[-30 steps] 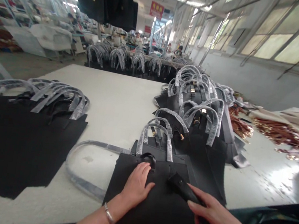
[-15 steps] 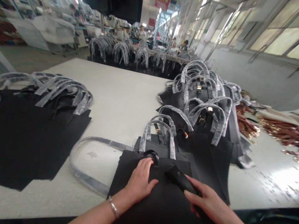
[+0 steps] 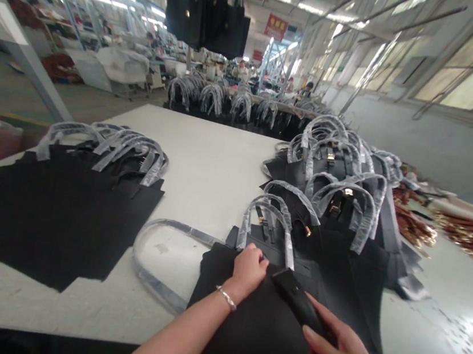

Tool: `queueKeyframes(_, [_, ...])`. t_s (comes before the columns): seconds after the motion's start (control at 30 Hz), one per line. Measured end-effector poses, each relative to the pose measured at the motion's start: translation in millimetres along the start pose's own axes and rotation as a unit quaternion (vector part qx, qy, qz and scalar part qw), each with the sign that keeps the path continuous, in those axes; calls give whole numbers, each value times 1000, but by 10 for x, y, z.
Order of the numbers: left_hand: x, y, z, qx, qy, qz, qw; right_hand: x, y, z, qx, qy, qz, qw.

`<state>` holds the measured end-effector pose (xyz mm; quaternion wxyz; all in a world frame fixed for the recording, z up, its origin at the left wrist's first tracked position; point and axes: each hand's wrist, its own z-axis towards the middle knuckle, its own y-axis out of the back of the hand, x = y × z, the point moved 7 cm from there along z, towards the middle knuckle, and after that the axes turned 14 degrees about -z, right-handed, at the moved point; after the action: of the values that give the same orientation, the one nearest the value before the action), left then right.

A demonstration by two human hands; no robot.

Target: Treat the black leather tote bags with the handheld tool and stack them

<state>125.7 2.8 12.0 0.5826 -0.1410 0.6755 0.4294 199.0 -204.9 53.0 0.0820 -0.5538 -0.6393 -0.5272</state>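
Head view: on the smooth pale table [image 3: 215, 169], a flat, matte black bag [image 3: 261, 329] lies at the near edge beneath both hands. The left hand [image 3: 250, 269] bends its fingers inward near the bag's top edge; whether they pinch anything I cannot tell. The right hand [image 3: 343, 345] grasps a smooth, square-headed black tool [image 3: 297, 296], its head over the bag. Arched handles [image 3: 269, 207] in crinkled clear plastic rise just beyond; angular black panels [image 3: 63, 213] lie stacked to the left.
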Motion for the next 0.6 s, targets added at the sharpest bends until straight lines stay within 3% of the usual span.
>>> queueKeyframes(0.1, [1, 3, -35, 7, -69, -124, 990, 13, 154, -116, -47, -9, 23, 999])
queueKeyframes(0.2, [20, -13, -157, 66, -102, -311, 942, 13, 277, -171, -79, -8, 52, 996])
queueKeyframes(0.33, [67, -132, -245, 150, 4, -486, 861, 26, 258, -109, -64, 7, 75, 995])
queueKeyframes(0.43, [39, -169, -257, 161, 64, -522, 835, 90, 171, -36, -38, 22, 92, 995])
queueKeyframes(0.6, [-109, -139, -271, 186, 56, -562, 804, 210, 104, 39, -17, 23, 121, 992])
